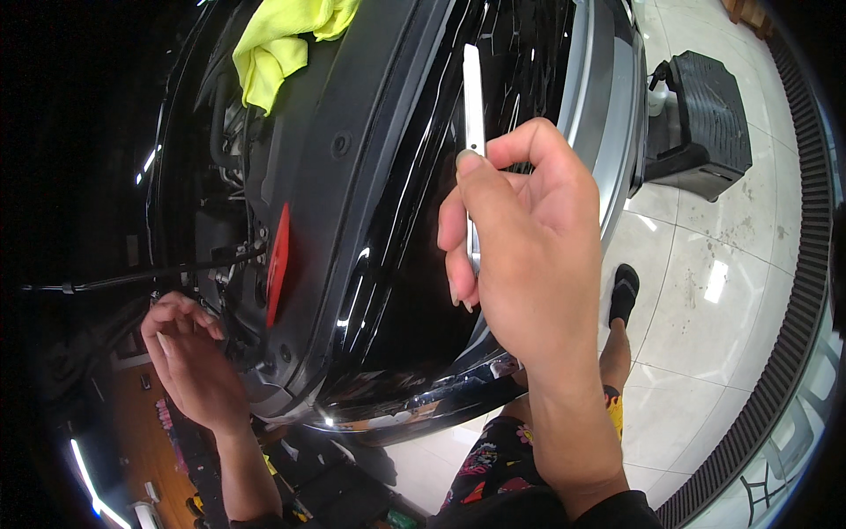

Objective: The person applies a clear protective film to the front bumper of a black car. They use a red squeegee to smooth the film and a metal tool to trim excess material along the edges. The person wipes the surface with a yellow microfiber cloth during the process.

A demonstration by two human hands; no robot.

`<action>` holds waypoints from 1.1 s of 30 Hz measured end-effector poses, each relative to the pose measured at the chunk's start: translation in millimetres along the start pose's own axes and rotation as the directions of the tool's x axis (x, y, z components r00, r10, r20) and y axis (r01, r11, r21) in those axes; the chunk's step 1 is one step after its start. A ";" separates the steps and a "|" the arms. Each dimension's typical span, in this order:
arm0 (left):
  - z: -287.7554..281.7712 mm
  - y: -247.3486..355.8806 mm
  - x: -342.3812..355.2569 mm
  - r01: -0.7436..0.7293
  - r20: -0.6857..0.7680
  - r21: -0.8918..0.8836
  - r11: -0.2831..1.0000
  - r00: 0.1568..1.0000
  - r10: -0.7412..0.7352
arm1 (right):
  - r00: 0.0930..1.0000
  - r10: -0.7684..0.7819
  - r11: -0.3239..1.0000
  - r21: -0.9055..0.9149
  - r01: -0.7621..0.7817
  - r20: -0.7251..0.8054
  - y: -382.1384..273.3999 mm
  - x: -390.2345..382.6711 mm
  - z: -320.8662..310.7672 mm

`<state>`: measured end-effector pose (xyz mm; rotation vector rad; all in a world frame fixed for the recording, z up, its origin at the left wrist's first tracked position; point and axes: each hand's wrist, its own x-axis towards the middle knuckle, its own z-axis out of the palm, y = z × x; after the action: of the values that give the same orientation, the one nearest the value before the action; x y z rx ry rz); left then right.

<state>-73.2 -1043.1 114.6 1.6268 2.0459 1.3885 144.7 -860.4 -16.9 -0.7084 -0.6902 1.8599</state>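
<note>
My right hand (538, 238) grips a slim silver snap-off utility knife (475, 115) over the glossy black front of a car (405, 256). The knife points up and away, with its pale tip at the far end. My thumb presses on its side, and the fingers wrap round the lower part. At the left, my left hand (194, 357) hovers by the engine bay with fingers loosely bent, and nothing shows in it. A thin red flat piece, like a scraper (278, 264), stands on edge at the black plastic trim (339, 97) between my hands.
A yellow cloth (286, 44) lies on the far trim. A dark rod (132, 275) crosses the engine bay above my left hand. On the tiled floor (705, 291) at the right stands a black step stool (705, 123). A dark ribbed strip (797, 264) curves along the right.
</note>
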 end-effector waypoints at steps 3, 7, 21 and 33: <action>-11.4 -8.9 -14.6 0.024 -0.064 0.019 1.000 0.998 -0.023 | 0.999 0.031 1.000 0.001 -0.031 -0.010 0.7 -4.1 1.0; -25.7 -17.1 -33.6 0.073 -0.166 0.074 0.995 0.984 -0.060 | 0.999 0.044 0.999 0.011 -0.044 -0.005 2.4 -10.1 2.2; -57.1 -41.0 -87.2 0.096 -0.301 0.114 0.989 0.952 -0.058 | 0.998 0.053 0.998 0.025 -0.054 0.017 11.1 -31.2 6.8; -73.9 -64.0 -105.8 0.131 -0.314 0.109 0.985 0.945 -0.091 | 0.998 0.047 0.996 0.080 -0.049 0.031 20.6 -45.9 11.7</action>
<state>-122.4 -1169.7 66.6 1.3843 2.4048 1.5841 139.5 -911.8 -16.4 -0.6518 -0.6182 1.9344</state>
